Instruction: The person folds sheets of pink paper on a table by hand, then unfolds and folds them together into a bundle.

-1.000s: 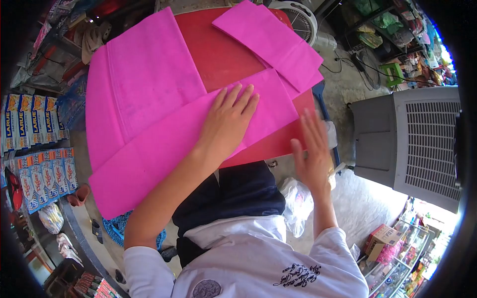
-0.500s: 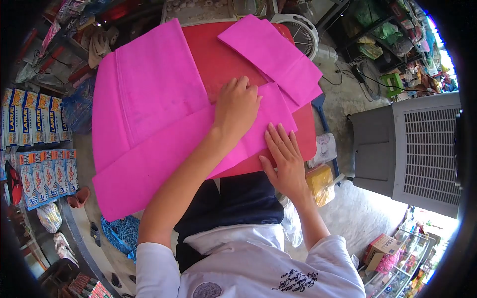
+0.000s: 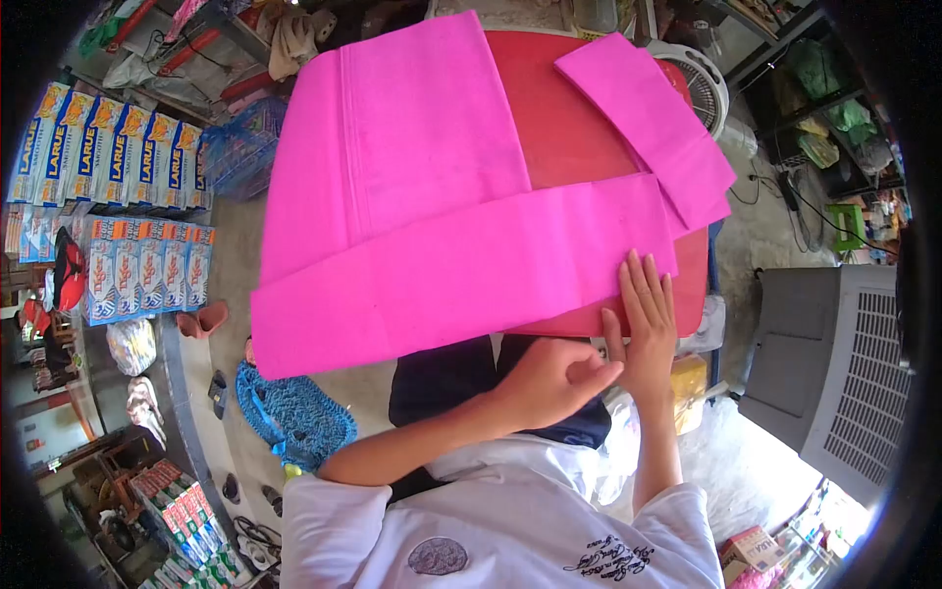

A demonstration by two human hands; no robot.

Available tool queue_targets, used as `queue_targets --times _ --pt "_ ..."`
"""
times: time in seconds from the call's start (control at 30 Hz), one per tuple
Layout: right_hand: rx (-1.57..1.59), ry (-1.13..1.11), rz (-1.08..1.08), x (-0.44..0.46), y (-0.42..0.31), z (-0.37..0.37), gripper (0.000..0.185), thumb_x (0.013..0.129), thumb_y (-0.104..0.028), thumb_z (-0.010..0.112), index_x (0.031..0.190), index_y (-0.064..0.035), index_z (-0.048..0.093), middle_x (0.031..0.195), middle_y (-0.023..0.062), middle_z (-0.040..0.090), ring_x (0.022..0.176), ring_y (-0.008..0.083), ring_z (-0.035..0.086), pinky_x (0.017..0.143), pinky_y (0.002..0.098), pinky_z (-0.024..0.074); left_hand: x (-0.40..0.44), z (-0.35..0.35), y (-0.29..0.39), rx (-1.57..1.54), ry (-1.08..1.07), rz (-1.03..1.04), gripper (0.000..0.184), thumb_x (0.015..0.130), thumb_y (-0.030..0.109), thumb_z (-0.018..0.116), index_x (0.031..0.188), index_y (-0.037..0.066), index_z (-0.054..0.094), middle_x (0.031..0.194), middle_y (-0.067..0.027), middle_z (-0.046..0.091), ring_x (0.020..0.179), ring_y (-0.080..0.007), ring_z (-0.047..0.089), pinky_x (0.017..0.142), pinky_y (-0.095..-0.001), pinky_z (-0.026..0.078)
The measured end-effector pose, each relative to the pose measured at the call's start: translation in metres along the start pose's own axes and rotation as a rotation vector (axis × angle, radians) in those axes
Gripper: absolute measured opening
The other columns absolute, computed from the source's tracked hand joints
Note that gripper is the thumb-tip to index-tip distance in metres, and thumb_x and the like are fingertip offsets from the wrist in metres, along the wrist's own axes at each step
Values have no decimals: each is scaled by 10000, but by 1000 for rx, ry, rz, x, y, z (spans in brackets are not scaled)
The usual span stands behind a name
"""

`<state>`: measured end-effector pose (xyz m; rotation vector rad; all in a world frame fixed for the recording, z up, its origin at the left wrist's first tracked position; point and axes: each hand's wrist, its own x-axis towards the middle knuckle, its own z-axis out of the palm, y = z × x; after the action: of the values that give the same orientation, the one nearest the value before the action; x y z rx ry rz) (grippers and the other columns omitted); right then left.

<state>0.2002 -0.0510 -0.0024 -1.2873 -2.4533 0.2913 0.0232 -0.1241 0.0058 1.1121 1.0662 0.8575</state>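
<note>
A long folded strip of pink material (image 3: pixel 442 265) lies slantwise over the near part of the red table (image 3: pixel 559 108). Its right end is under the fingertips of my right hand (image 3: pixel 646 319), which is open, fingers stretched out. Just off the table's near edge, in front of my body, my left hand (image 3: pixel 564 383) is curled closed, with nothing visible in it. A wide pink sheet (image 3: pixel 427 118) extends behind the strip at the left. At the right back, a smaller folded pink piece (image 3: pixel 648 123) lies at an angle and meets the strip's right end.
Past the table's back right corner stands a white fan (image 3: pixel 692 83). A grey air cooler (image 3: pixel 810 363) is at the right. Beer cartons (image 3: pixel 147 265) are stacked at the left, with a blue woven item (image 3: pixel 294 412) on the floor. A yellow package (image 3: pixel 689 388) sits below the table's right side.
My left hand has come off the pink strip and back toward my body, still curled. My right hand came down flat onto the strip's right end and stays there. The view has swung left.
</note>
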Motion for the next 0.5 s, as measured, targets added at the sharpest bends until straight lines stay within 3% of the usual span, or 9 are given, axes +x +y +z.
queue_targets --times 0.07,0.17,0.2,0.3,0.5 --pt "-5 -1 5 0 -1 1 576 942 -178 642 1472 8 511 1553 194 480 1475 405 398 1211 572 280 -7 10 -31 -575 -102 -381 561 1028 548 569 967 6 701 718 -62 664 579 -143 637 510 -281 489" --pt "-11 -5 14 -1 -2 0 579 943 -182 644 1473 8 510 1553 190 482 1472 406 402 1210 568 283 -1 20 -36 -697 159 -407 686 1033 630 486 947 -16 700 711 -41 657 566 -131 628 504 -248 475" --pt "-9 -4 17 0 -2 -1 580 943 -183 644 1474 8 510 1553 189 482 1472 407 403 1210 566 284 1 20 -39 -707 204 -425 720 999 668 520 954 -26 704 692 -42 650 562 -127 628 488 -247 466" --pt "-15 -3 17 0 -2 0 584 940 -183 647 1474 9 509 1554 185 483 1471 404 405 1209 564 286 7 16 -40 -549 175 -437 792 950 748 520 971 -21 711 669 -30 630 558 -126 626 476 -244 460" --pt "-17 3 22 0 -2 0 573 934 -182 651 1463 0 527 1547 179 494 1470 397 408 1207 564 293 22 18 -40 -690 8 -661 985 799 929 490 1013 -8 706 735 -71 667 574 -166 661 480 -248 479"
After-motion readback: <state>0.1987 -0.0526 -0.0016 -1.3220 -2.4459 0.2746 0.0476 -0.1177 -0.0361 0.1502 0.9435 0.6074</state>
